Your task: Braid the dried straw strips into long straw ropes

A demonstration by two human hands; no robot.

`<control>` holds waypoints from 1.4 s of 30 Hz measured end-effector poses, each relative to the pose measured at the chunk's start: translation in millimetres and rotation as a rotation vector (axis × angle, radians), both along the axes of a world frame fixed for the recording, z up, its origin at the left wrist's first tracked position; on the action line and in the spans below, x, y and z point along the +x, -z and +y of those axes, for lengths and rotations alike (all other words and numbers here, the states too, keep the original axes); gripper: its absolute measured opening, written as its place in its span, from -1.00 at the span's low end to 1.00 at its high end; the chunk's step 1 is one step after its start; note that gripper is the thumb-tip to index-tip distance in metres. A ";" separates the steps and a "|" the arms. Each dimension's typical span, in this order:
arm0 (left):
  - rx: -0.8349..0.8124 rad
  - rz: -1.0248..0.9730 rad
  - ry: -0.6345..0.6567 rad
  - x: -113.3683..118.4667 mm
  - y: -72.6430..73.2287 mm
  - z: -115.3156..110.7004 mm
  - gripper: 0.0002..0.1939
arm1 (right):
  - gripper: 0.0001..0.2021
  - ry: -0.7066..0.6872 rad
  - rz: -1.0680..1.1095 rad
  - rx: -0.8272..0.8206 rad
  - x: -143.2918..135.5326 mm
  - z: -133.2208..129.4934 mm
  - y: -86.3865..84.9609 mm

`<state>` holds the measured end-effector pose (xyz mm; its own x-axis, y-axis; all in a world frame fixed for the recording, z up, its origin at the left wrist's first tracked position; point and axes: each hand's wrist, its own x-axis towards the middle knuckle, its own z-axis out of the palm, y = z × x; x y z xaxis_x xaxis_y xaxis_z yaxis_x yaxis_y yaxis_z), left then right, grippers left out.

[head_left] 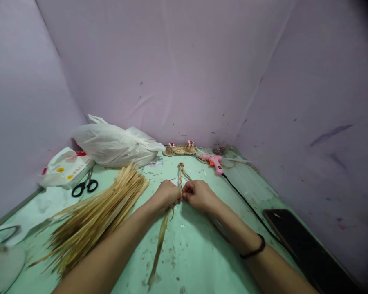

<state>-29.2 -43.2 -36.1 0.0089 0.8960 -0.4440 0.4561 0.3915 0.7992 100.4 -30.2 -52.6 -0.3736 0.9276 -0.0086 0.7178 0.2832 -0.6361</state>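
Observation:
Both hands meet at the middle of the green table, closed around a thin braided straw cord [180,178]. My left hand [168,193] grips the cord from the left, its fingers curled and partly hidden. From beneath it a loose flat straw strip [160,245] trails toward me. My right hand [199,194] pinches at the same spot, thumb and fingertips together against the cord. Beyond the hands the cord runs away from me to a looped end, with a second length slanting back toward my right hand. A large bundle of dry straw [101,216] lies beside my left forearm.
Black-handled scissors [85,187], a white box [69,167] and a tied white plastic bag [116,143] are at the left. A woven straw piece [180,150] sits by the back wall. A pink glue gun [214,162] and dark phone-like slab [306,249] lie right.

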 end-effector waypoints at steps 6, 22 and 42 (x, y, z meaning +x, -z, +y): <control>0.098 -0.026 -0.036 5.1 13.8 1.0 -0.85 | -0.87 0.154 -0.338 0.025 -8.0 -20.5 -31.6; -0.075 -0.303 0.212 -28.7 6.5 13.0 -0.91 | -0.85 0.225 0.133 -0.109 1.4 -9.3 -35.8; 0.303 0.700 0.306 -7.8 -26.5 -12.5 -0.83 | -0.94 0.250 0.452 -0.561 -17.5 -9.5 -2.7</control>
<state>-37.1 -55.7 -9.6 0.0833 0.9807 -0.1769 0.9399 -0.0183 0.3410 82.9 -39.7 -49.9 -0.2322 0.8867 -0.3999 0.3538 -0.3059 -0.8839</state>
